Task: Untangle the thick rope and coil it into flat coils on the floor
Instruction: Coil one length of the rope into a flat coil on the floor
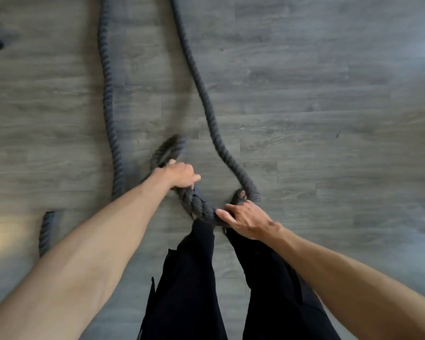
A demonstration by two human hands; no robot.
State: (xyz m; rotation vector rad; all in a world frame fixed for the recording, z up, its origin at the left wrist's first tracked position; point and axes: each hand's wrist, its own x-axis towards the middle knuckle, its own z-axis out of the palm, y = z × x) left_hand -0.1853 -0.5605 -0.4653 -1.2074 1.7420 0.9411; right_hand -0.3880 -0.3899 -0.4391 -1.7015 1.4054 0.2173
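**Dark-grey thick twisted rope: long run lies toward 12 o'clock**

My left hand and right hand each clamp one short bend, the right at the left's 4 o'clock. From the right hand the strand's long axis runs to 11 o'clock over the grey wood-plank floor. I judge that hand nearer the free run.

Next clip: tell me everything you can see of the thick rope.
The rope is thick, dark grey, of twisted strands that look like fibre. Two long runs snake down the wood-look floor from the top edge. Nearest the camera a short arc runs between the left hand and the right hand, both curled round it. A small loop rises beyond the left hand, and another stretch lies at lower left. No flat coils show.
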